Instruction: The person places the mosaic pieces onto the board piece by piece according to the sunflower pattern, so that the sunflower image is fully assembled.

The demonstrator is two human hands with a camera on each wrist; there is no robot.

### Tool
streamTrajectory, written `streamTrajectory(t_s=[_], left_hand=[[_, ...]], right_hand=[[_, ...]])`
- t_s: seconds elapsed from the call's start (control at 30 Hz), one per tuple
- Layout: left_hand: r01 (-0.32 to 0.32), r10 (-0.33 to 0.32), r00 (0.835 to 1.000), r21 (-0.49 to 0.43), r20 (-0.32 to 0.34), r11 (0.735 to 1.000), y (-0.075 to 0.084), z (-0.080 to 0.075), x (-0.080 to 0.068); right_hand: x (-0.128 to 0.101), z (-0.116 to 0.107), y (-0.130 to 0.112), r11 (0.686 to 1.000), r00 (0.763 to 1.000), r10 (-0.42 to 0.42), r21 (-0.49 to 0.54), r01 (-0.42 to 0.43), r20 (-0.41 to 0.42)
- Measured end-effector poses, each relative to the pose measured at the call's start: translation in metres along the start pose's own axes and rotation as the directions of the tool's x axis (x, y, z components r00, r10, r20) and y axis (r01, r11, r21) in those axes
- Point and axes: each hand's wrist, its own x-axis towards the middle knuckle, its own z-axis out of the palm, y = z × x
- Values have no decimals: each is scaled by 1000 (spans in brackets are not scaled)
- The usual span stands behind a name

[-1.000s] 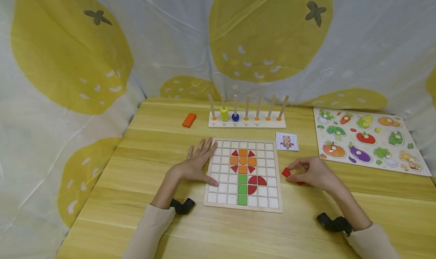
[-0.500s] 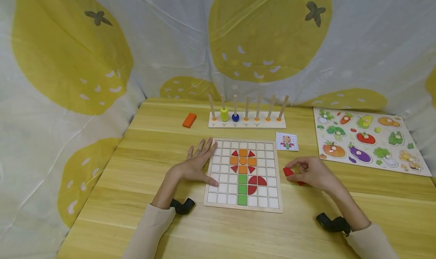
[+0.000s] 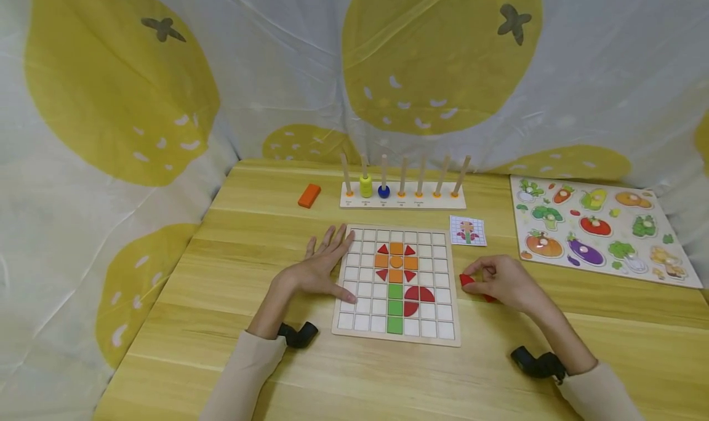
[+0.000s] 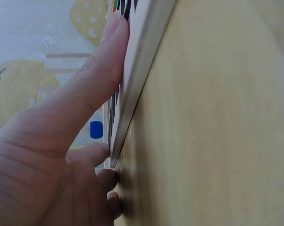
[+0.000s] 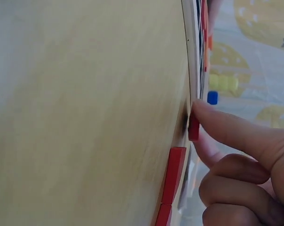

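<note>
A wooden grid board (image 3: 437,332) lies in the middle of the table, with orange, red and green tiles forming a flower. My left hand (image 3: 332,264) rests flat on its left edge, fingers straight; in the left wrist view the thumb (image 4: 92,80) presses against the board's rim (image 4: 142,61). My right hand (image 3: 475,274) sits just right of the board and pinches a small red piece (image 3: 466,280) between thumb and forefinger. The same red piece (image 5: 193,128) shows close to the board's edge (image 5: 190,47). Two more red pieces (image 5: 174,174) lie on the table under that hand.
A pattern card (image 3: 468,230) lies behind the right hand. At the back stand a peg rack (image 3: 402,202) with a yellow and a blue ring and an orange block (image 3: 309,195). A vegetable puzzle board (image 3: 600,236) lies at the right. Lemon-print cloth surrounds the table.
The right hand has turned the red piece slightly between its fingers, staying beside the board. The left hand has not moved.
</note>
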Motion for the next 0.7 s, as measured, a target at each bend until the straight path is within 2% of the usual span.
streamTrajectory(t_s=[0.17, 0.3, 0.5, 0.7], left_hand=[[-1, 1, 1000, 0, 3, 1000, 1, -1, 0], [-3, 3, 1000, -1, 3, 1000, 0, -1, 0], [-6, 6, 1000, 0, 0, 1000, 0, -1, 1], [-11, 11, 1000, -4, -2, 1000, 1, -2, 1]], right_hand=[[0, 9, -15, 998, 999, -46, 29, 47, -28], [2, 26, -40, 994, 997, -81, 79, 79, 19], [6, 58, -80, 989, 994, -82, 129, 72, 74], [14, 78, -103, 991, 994, -91, 101, 85, 55]])
